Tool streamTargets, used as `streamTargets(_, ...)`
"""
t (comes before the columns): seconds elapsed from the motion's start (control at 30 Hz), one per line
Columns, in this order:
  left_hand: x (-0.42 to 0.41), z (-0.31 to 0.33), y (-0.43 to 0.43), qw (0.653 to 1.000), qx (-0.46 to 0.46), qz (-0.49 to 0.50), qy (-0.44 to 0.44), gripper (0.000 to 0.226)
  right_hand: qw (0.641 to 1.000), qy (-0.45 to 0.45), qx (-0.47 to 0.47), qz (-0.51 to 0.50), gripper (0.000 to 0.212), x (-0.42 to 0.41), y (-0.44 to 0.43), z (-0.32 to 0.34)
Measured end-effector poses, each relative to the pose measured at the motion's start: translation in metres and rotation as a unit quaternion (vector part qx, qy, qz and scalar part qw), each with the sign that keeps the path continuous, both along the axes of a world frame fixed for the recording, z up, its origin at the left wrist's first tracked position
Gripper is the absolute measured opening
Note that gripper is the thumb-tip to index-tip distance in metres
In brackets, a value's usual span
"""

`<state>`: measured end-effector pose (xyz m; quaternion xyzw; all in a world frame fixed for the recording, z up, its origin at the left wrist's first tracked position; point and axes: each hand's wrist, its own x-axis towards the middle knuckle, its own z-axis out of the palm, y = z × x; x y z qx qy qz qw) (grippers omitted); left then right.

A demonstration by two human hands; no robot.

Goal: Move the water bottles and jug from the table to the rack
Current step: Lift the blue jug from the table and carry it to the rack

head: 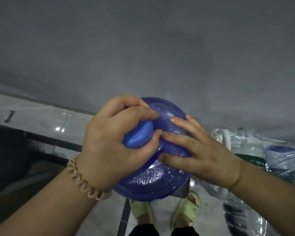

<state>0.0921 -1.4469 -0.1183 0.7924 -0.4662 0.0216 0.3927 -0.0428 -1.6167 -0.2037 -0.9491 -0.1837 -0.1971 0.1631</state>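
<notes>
Lower centre of frame, the big blue jug (148, 181) looks heavy, rigid and slippery across its beaded shoulder, so the left hand (112, 138) grips the capped neck, the surest hold, while the right hand (203, 150) presses flat-fingered alongside.

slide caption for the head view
Left hand grips the cap of the blue jug; right hand presses flat on its shoulder.

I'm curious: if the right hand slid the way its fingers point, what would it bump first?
Probably the left hand, which grips the round light-blue cap of the big blue plastic jug.
</notes>
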Motion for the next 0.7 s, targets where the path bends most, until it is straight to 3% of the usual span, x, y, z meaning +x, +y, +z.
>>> streamTargets(0.7,-0.036,-0.032,-0.024,1.0,0.017,-0.014,-0.007,0.024,1.0,0.01,0.002,-0.028,0.033,-0.036,-0.021,-0.04)
